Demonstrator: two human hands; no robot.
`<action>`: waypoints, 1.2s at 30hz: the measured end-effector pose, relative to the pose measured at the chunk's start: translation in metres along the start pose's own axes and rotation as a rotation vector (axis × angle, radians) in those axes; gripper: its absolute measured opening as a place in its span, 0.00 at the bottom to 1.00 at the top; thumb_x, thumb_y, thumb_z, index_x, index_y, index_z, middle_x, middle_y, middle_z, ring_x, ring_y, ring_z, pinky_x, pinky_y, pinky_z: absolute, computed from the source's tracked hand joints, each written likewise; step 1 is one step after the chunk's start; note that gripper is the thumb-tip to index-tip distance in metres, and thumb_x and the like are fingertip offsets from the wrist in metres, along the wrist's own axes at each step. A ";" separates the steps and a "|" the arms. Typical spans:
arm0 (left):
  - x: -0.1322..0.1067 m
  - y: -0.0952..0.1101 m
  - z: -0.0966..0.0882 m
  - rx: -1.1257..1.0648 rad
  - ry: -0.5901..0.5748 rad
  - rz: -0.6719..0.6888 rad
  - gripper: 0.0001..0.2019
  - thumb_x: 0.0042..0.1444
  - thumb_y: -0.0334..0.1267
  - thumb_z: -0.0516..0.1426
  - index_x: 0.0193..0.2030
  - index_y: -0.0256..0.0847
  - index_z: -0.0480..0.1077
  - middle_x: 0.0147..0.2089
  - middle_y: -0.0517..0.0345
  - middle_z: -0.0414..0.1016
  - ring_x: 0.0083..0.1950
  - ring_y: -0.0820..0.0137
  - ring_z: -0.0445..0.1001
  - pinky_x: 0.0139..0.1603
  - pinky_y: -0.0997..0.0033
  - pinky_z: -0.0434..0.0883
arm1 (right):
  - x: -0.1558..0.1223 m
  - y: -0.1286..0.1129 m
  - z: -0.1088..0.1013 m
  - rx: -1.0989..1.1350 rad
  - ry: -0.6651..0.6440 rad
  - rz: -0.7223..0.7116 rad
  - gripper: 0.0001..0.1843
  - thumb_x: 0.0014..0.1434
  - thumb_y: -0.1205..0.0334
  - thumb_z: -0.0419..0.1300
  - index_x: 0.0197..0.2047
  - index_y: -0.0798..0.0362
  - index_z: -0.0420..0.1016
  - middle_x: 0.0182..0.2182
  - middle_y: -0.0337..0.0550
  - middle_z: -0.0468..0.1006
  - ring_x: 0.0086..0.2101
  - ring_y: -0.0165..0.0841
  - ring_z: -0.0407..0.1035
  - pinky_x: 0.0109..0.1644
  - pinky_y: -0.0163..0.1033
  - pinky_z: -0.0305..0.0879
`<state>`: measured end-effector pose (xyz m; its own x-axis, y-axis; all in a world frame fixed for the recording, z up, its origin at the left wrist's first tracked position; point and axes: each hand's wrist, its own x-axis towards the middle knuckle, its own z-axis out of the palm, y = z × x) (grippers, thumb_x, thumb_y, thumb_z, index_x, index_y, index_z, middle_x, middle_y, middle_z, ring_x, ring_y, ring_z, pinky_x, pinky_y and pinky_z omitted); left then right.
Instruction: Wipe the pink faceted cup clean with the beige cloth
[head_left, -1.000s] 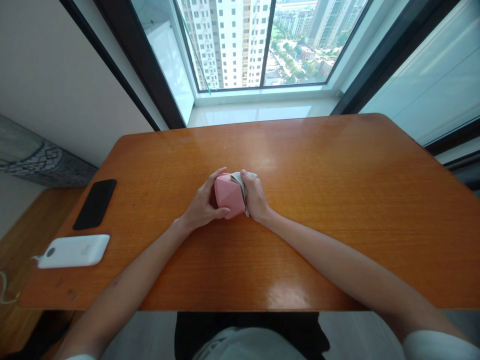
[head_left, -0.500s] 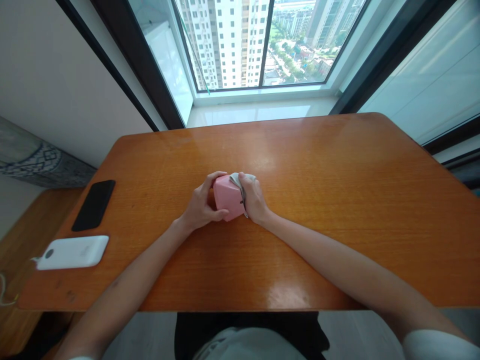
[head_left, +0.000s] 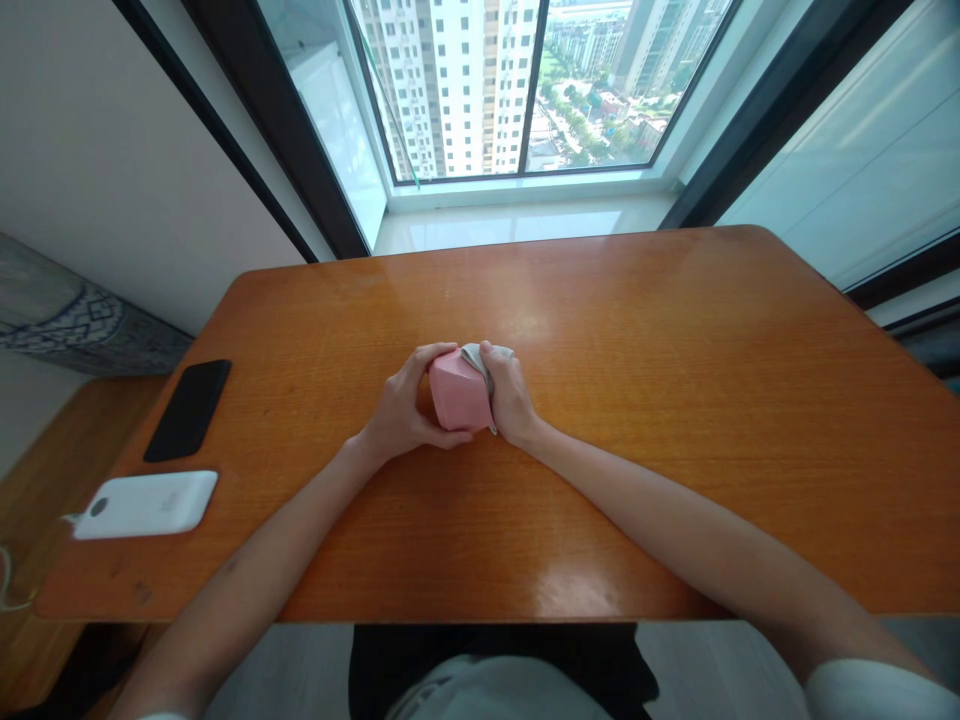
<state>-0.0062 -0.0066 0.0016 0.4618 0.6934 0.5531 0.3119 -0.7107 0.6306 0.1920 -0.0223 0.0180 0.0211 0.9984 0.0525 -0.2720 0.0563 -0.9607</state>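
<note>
Left hand (head_left: 409, 408) and right hand (head_left: 511, 395) partly hide a pink polyhedron (head_left: 457, 392).

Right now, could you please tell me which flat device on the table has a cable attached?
The white rounded rectangular device, cabled at its left end; the black glossy phone shows none.

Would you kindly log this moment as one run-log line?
left hand: holds pink faceted object | right hand: presses grey cloth onto it | wooden table

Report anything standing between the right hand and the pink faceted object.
A crumpled grey cloth lies between the right hand and the pink faceted object, along its right side. Nothing visible separates the left hand from it.
</note>
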 end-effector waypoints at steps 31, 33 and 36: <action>-0.005 -0.014 -0.010 0.290 -0.066 0.246 0.56 0.50 0.63 0.80 0.81 0.57 0.61 0.80 0.37 0.67 0.78 0.42 0.74 0.77 0.38 0.76 | 0.001 0.000 0.001 0.020 -0.011 0.039 0.36 0.67 0.25 0.63 0.26 0.48 0.66 0.22 0.35 0.65 0.25 0.29 0.56 0.28 0.38 0.53; -0.004 -0.007 -0.006 0.203 -0.013 0.195 0.56 0.49 0.64 0.80 0.79 0.53 0.63 0.76 0.38 0.72 0.75 0.43 0.77 0.75 0.41 0.78 | -0.001 0.001 0.001 0.017 -0.012 0.014 0.35 0.67 0.26 0.64 0.26 0.48 0.67 0.23 0.35 0.65 0.26 0.29 0.56 0.29 0.38 0.54; -0.003 -0.003 0.000 -0.002 -0.008 0.000 0.55 0.50 0.70 0.76 0.77 0.46 0.66 0.67 0.42 0.79 0.62 0.49 0.84 0.63 0.49 0.83 | -0.004 0.003 -0.001 -0.021 -0.023 -0.023 0.35 0.68 0.26 0.63 0.26 0.48 0.67 0.24 0.35 0.63 0.26 0.29 0.55 0.30 0.39 0.54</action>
<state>-0.0082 -0.0066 -0.0021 0.4685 0.6922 0.5490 0.3103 -0.7107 0.6313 0.1918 -0.0257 0.0152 0.0052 0.9967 0.0806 -0.2515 0.0793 -0.9646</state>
